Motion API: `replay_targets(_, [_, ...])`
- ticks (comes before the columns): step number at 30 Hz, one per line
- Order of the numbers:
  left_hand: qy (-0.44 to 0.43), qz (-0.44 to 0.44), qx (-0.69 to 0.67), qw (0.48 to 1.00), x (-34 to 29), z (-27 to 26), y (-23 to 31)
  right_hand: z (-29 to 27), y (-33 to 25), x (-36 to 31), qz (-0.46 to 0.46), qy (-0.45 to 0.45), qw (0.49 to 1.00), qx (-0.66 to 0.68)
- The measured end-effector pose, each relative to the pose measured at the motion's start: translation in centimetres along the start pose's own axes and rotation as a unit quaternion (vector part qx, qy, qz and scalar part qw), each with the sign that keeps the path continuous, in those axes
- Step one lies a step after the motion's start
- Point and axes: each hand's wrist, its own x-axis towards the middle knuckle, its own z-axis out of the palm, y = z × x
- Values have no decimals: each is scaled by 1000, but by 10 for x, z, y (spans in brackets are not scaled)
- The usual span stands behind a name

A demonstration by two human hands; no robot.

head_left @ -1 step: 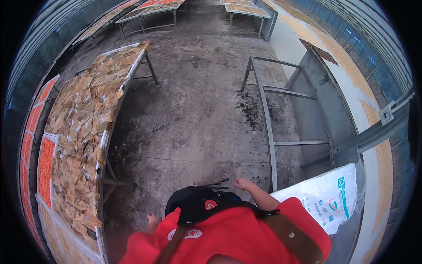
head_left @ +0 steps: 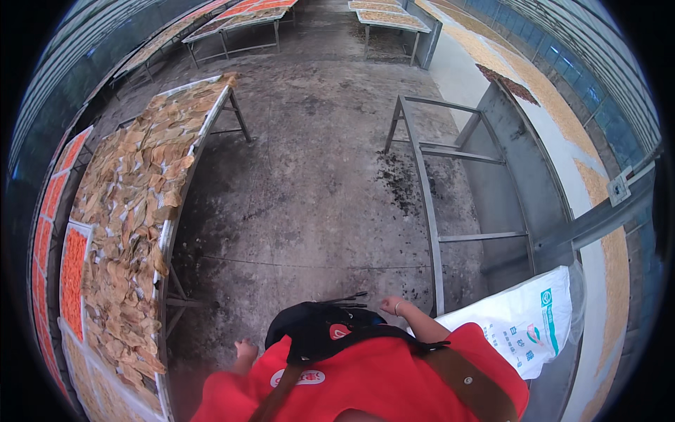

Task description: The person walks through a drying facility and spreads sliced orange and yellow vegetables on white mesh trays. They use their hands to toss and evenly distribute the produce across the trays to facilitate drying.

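Note:
My left hand [head_left: 245, 347] hangs low beside my red shirt, its small visible fingers apart and nothing in them. My right hand [head_left: 391, 304], with a thin band at the wrist, is held out in front of my waist. Its fingers are curled in and no object shows in them. Between the hands a black apron or bag front [head_left: 320, 327] bulges out, with dark thin sticks or pens [head_left: 344, 299] at its top. Closest to my right arm lies a white printed sack [head_left: 524, 320]. Neither hand touches the sack or the drying table.
On the left stands a long drying table [head_left: 164, 243] covered with brown flat dried pieces [head_left: 133, 176]. Trays of orange pieces [head_left: 73, 273] lie beyond it. A bare metal frame [head_left: 425, 190] stands on the right, by a ledge with pale spread pieces [head_left: 594, 179]. Concrete floor [head_left: 309, 169] runs between.
The view has shifted slightly, so the tables and frame sit a little lower in it. My right hand appears slightly lower and further right. Nothing was taken hold of.

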Motion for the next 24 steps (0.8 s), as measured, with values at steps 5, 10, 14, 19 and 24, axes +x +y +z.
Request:
replay_targets(5, [47, 146, 172, 973, 107, -64, 258, -23, 95, -2, 239, 49, 959, 142])
replay_targets(10, [112, 250, 47, 961, 226, -63, 481, -88, 146, 128, 263, -43, 952, 153])
replay_targets(14, [77, 195, 115, 971, 258, -44, 579, -285, 114, 280, 193, -22, 973, 126])
replay_targets(19, [21, 106, 128, 986, 300, -48, 682, -581, 10, 495, -6, 108, 994, 25])
replay_targets(24, [8, -47, 91, 995, 384, -57, 763, -779, -61, 692, -91, 192, 977, 17])
